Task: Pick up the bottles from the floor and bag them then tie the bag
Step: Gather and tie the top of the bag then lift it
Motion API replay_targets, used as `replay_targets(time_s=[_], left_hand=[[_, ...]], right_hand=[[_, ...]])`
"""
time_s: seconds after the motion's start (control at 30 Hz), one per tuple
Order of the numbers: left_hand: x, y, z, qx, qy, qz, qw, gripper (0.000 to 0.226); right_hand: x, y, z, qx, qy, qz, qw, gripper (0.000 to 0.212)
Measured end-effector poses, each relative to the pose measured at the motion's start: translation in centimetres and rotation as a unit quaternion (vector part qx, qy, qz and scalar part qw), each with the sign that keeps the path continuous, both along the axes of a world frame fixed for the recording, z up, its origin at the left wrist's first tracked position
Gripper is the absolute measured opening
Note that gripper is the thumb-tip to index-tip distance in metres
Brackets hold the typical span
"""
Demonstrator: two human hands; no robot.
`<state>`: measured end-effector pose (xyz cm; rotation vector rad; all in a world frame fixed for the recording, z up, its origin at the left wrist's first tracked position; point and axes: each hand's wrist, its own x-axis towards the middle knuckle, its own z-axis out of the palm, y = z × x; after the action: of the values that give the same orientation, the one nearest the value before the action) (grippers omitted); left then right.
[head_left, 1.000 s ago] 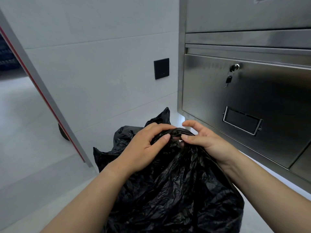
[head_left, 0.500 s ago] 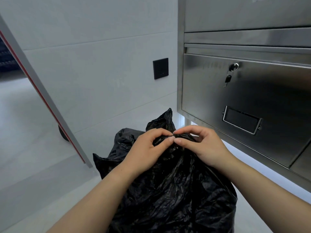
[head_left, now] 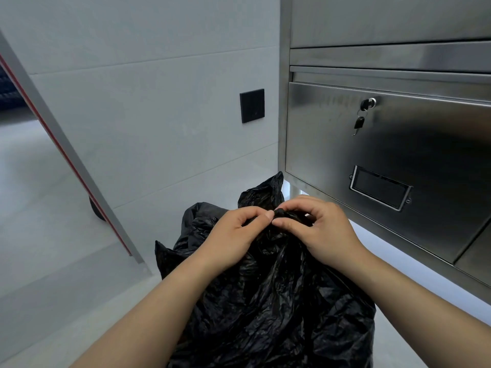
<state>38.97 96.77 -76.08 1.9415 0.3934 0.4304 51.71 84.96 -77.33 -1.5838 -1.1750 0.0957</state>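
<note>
A crumpled black plastic bag [head_left: 279, 301] stands on the pale floor in the lower middle of the head view. Its top is gathered into a small bunch between my hands. My left hand [head_left: 233, 237] pinches the bunch from the left with thumb and fingers. My right hand [head_left: 321, 227] pinches it from the right, fingertips almost touching the left hand's. A loose flap of the bag [head_left: 265, 192] sticks up behind my hands. No bottles are visible; the bag's contents are hidden.
A stainless steel cabinet [head_left: 398, 155] fills the right side, with a key [head_left: 358, 123] hanging from its lock and a label holder [head_left: 380, 187] below. A white tiled wall with a black wall plate [head_left: 252, 105] is behind. A slanted metal post [head_left: 66, 155] stands at left.
Both hands have drawn closer together on the bag's gathered top, and my right fingers have curled from stretched out into a pinch. The bag itself stays in place.
</note>
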Motion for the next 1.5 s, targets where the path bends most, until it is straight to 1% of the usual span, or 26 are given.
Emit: replay_targets(time_s=[0.07,0.1,0.17,0.27,0.3,0.4,0.5,0.57,0.63,0.7,0.8,0.87,0.97,1.1,1.2,1.23,1.27,1.37,1.43,1.5], left_hand=[[-0.2,0.2,0.3,-0.026,-0.003,-0.013,1.0,0.032],[-0.2,0.4,0.5,-0.029,-0.007,-0.005,1.0,0.034],[-0.1,0.9,0.6,-0.027,-0.001,0.004,1.0,0.032],[-0.2,1.1,0.4,-0.044,0.007,-0.041,0.998,0.033],[-0.3,1.3,0.3,-0.037,0.007,-0.039,0.999,0.033],[-0.3,1.9,-0.1,0.034,0.001,0.035,0.999,0.028],[-0.1,2.0,-0.4,0.087,-0.023,0.114,0.989,0.026],[0.0,1.9,-0.4,0.112,-0.039,0.143,0.983,0.023],[0.1,1.9,-0.3,0.118,-0.052,0.154,0.98,0.021],[0.1,1.9,-0.1,0.113,-0.053,0.145,0.982,0.019],[-0.2,2.0,0.1,0.066,-0.053,0.082,0.993,0.02],[-0.3,2.1,0.1,0.043,-0.06,0.064,0.995,0.023],[-0.3,2.3,0.1,0.029,-0.059,0.09,0.994,0.022],[-1.5,3.5,-0.2,0.04,-0.047,0.114,0.992,0.021],[-2.5,4.6,-0.2,0.055,-0.053,0.147,0.986,0.021],[-2.6,4.7,-0.2,0.066,-0.056,0.151,0.985,0.02],[-2.6,4.7,-0.1,0.078,-0.062,0.155,0.983,0.018],[-2.0,4.0,0.4,0.09,-0.105,0.147,0.98,0.017],[-1.7,3.4,1.1,0.069,-0.149,0.126,0.978,0.017],[-1.4,2.9,2.2,0.062,-0.188,0.119,0.973,0.016]], right_hand=[[0.1,0.1,-0.2,0.001,0.002,-0.02,1.0,0.008],[0.1,0.1,-0.2,-0.006,0.015,-0.03,0.999,0.008],[0.3,0.1,-0.3,-0.015,0.047,-0.04,0.998,0.009],[0.5,0.1,-0.5,-0.017,0.077,-0.049,0.996,0.012],[0.5,0.1,-0.5,-0.019,0.078,-0.052,0.995,0.012],[0.4,0.1,-0.6,-0.025,0.068,-0.039,0.997,0.012],[0.2,0.2,-0.6,-0.023,0.067,-0.021,0.997,0.014],[0.0,0.2,-0.6,-0.011,0.082,-0.023,0.996,0.016],[-0.1,0.3,-0.7,0.005,0.115,-0.023,0.993,0.018],[-0.2,0.4,-0.8,0.016,0.149,-0.026,0.988,0.016],[-0.2,0.5,-0.9,0.015,0.222,-0.031,0.974,0.014],[-0.4,0.6,-0.9,0.013,0.265,-0.032,0.964,0.015],[-0.7,0.7,-0.8,0.028,0.312,-0.057,0.948,0.014],[-0.2,-0.5,-1.2,0.038,0.369,-0.094,0.924,0.016],[0.6,-1.8,-1.2,0.04,0.414,-0.083,0.905,0.02],[0.7,-2.0,-1.1,0.041,0.407,-0.081,0.909,0.022],[0.8,-2.1,-1.0,0.045,0.38,-0.083,0.92,0.023],[0.7,-1.9,0.3,0.078,0.246,-0.093,0.962,0.021],[0.8,-1.8,1.7,0.118,0.17,-0.097,0.974,0.02],[0.8,-1.8,2.8,0.148,0.113,-0.09,0.978,0.021]])
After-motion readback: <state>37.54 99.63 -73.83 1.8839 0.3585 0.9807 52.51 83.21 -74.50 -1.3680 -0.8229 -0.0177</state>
